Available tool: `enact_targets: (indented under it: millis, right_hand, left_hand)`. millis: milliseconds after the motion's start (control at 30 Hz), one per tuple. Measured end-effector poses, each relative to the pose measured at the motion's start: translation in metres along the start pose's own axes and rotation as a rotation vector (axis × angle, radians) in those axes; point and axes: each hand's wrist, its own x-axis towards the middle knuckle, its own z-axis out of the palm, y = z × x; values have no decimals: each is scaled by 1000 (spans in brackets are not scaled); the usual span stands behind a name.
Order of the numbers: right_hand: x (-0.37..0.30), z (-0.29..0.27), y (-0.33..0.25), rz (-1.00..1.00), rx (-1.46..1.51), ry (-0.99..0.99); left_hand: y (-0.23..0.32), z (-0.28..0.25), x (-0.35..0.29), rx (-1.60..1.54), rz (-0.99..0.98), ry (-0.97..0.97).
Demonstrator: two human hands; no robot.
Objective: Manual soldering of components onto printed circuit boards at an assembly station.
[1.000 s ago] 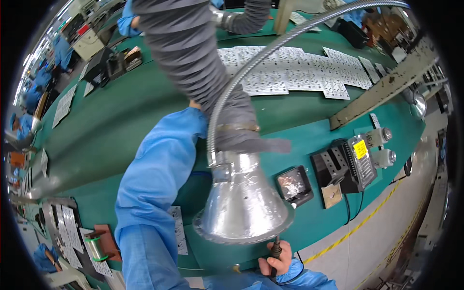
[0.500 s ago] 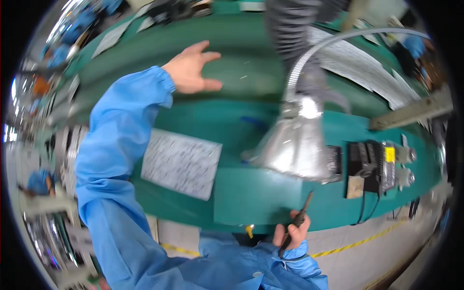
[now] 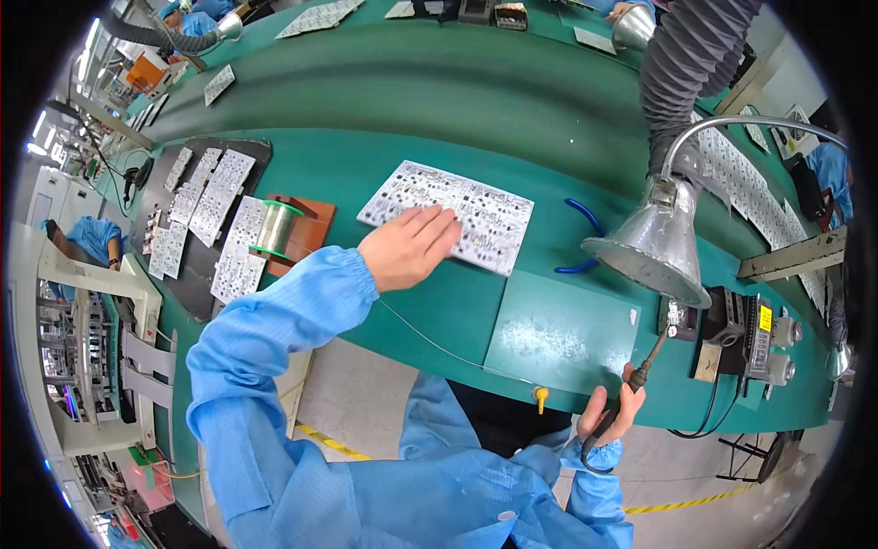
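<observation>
Board (image 3: pixel 480 220), pale and densely populated, lies flat on the green bench (image 3: pixel 320 160), slightly rotated, in front of the person. Left hand (image 3: pixel 412 249) is over the lower left part of the Board, palm down; its fingers are extended, held together and grasping nothing visible. Whether the fingertips press on the Board cannot be told.

Right hand (image 3: pixel 615 414) is closed around the handle of an iron (image 3: pixel 643 373), near the front edge of the bench. The iron points up and away; its tip is at a small dark dish (image 3: pixel 689 323), contact unclear. A metal hood (image 3: pixel 649 242) on a grey hose (image 3: pixel 681 87) hangs beside the dish. Blue handles (image 3: pixel 585 217) show between the Board and the hood.

Nearer the person, a pale green sheet (image 3: pixel 553 337) lies on the bench. A thin cord (image 3: pixel 439 347) runs from near the left cuff toward a yellow plug (image 3: pixel 541 395) at the front edge.

Left of the Board, a solder spool (image 3: pixel 277 229) sits on a brown stand (image 3: pixel 313 229), beside a dark tray (image 3: pixel 192 291) carrying smaller boards (image 3: pixel 219 197). Right of the dish stands a black soldering station (image 3: pixel 757 352) with a yellow label. Beyond the bench, a row of boards (image 3: pixel 754 197) extends at the right.
</observation>
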Motion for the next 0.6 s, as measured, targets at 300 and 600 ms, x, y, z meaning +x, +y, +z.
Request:
enact_targets:
  millis: [300, 600]
  right_hand:
    - [1, 1, 0, -21, -8, 35]
    - [7, -3, 0, 12, -71, 11]
  left_hand:
    - [-146, -25, 50, -271, -497, 522]
    - [-158, 62, 64, 69, -835, -376]
